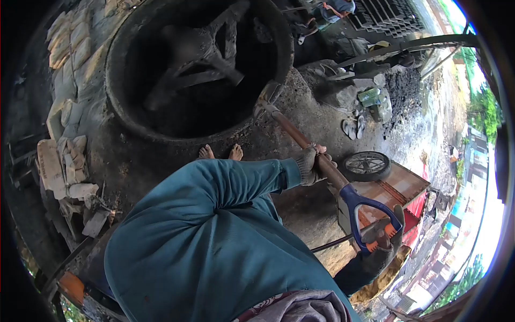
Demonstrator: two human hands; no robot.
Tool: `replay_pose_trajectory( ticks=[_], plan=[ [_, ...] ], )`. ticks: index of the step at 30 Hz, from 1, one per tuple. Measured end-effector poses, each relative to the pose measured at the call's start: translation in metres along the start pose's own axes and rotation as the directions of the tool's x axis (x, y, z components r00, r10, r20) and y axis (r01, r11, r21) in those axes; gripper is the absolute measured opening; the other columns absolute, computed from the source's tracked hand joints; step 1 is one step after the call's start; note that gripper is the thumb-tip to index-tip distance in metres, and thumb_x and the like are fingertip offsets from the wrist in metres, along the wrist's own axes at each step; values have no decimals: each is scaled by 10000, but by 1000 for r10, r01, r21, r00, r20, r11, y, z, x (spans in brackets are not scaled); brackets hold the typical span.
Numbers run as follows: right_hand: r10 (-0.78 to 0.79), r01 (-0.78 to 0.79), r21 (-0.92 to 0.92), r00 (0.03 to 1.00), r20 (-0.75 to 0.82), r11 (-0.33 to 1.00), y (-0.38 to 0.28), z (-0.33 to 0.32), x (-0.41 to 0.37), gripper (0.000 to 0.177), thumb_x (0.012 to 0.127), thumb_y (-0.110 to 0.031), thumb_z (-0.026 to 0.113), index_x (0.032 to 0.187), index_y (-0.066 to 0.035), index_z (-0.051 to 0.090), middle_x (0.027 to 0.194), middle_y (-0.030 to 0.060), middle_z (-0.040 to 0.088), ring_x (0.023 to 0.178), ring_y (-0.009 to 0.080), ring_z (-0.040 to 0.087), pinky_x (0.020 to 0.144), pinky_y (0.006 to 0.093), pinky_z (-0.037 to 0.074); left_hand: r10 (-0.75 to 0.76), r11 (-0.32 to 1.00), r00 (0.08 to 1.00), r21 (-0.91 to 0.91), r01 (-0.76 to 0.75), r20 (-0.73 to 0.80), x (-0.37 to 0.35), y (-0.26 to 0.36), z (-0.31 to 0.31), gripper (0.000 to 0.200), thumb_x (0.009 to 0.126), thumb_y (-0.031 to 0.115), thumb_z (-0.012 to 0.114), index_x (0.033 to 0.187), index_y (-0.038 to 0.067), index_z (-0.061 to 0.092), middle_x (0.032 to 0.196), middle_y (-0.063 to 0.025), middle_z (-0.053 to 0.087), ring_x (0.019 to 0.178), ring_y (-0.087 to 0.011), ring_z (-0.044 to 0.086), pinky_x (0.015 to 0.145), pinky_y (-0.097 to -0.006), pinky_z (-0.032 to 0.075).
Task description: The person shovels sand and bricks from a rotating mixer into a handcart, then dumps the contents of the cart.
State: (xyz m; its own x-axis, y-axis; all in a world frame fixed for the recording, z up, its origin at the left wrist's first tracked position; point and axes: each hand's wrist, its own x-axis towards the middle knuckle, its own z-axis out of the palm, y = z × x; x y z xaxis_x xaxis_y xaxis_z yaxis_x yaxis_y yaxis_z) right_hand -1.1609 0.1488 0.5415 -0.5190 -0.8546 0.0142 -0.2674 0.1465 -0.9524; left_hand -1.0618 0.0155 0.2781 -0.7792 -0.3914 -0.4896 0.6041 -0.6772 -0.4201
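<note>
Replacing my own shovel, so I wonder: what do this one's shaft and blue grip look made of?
The long brown shovel shaft looks like wood, matt and dirt-stained, though painted metal is possible. The blue D-shaped grip looks like moulded plastic: smooth, evenly coloured, faintly glossy.
</note>
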Motion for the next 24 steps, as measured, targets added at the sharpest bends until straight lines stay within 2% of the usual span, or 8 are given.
replay_pose_trajectory(
  ticks=[7, 12, 15, 18, 20, 22, 23, 24],
  plan=[
    [-91, 89, -25, 993, -77, 996, -12, -7, 16, 749, 813, -208, 733, 1458, 41, 444, 795, 36, 585, 609, 116, 565, 576, 230, 463, -30, 993, 998, 119, 24, 55, 23, -9, 42, 194, 950, 245, 650, 982, 93, 534, 865, -80, 639, 821, -303, 705, 779, -493, 627],
    [-24, 20, -26, 986, -166, 999, -11, -8, 54, 718, 832, -201, 718, 1454, 37, 451, 805, 33, 582, 625, 110, 556, 589, 224, 452, -13, 994, 971, 108, -14, 238, 56, -6, 75, 182, 947, 206, 659, 957, 72, 536, 873, -92, 620, 825, -298, 694, 795, -489, 622],
    [-1, -23, -126, 982, -187, 992, 0, 1, 96, 700, 843, -197, 710, 1451, 35, 455, 811, 32, 581, 634, 105, 550, 597, 221, 445, 162, 979, 986, 118, -164, 31, 79, 14, 100, 211, 948, 193, 652, 1031, 76, 497, 898, -89, 603, 814, -287, 680, 789, -491, 622],
    [-223, 250, -475, 968, 114, 844, 50, 8, 177, 395, 897, -177, 660, 1243, 15, 648, 1048, 112, 615, 884, 194, 630, 789, 329, 511, 259, 965, 964, 60, -255, -67, 155, 56, 67, 261, 966, 218, 636, 1098, 79, 458, 946, -96, 591, 828, -272, 650, 814, -487, 592],
    [96, -97, -6, 967, 235, 995, 112, 37, 233, 423, 906, -128, 621, 1314, -20, 589, 1096, 126, 643, 983, 227, 653, 872, 346, 529, 261, 965, 949, 14, -263, -179, 182, 89, 54, 269, 992, 283, 606, 1093, 73, 471, 966, -99, 590, 857, -276, 641, 839, -493, 568],
    [421, -494, 294, 863, 278, 818, 150, 110, 269, 519, 862, -44, 629, 1367, -43, 508, 1080, 115, 662, 996, 226, 671, 834, 342, 571, 163, 984, 944, -22, -177, -287, 209, 145, 17, 308, 1017, 359, 563, 1070, 63, 501, 972, -103, 594, 901, -291, 632, 876, -492, 543],
    [444, -522, 288, 846, 295, 803, 211, 150, 277, 462, 834, -28, 655, 1283, -28, 544, 1069, 110, 657, 983, 215, 667, 777, 335, 579, 114, 992, 932, -19, -128, -343, 236, 182, -29, 340, 1026, 393, 543, 1049, 54, 520, 965, -106, 598, 921, -301, 627, 892, -485, 534],
    [489, -508, 166, 861, 143, 845, 300, 203, 272, 477, 830, -16, 684, 1282, -29, 533, 1068, 123, 650, 955, 217, 667, 758, 344, 580, 183, 982, 905, 118, -149, -384, 267, 214, -101, 313, 1021, 377, 555, 1020, 64, 539, 928, -101, 601, 901, -297, 627, 878, -472, 537]
  ],
)
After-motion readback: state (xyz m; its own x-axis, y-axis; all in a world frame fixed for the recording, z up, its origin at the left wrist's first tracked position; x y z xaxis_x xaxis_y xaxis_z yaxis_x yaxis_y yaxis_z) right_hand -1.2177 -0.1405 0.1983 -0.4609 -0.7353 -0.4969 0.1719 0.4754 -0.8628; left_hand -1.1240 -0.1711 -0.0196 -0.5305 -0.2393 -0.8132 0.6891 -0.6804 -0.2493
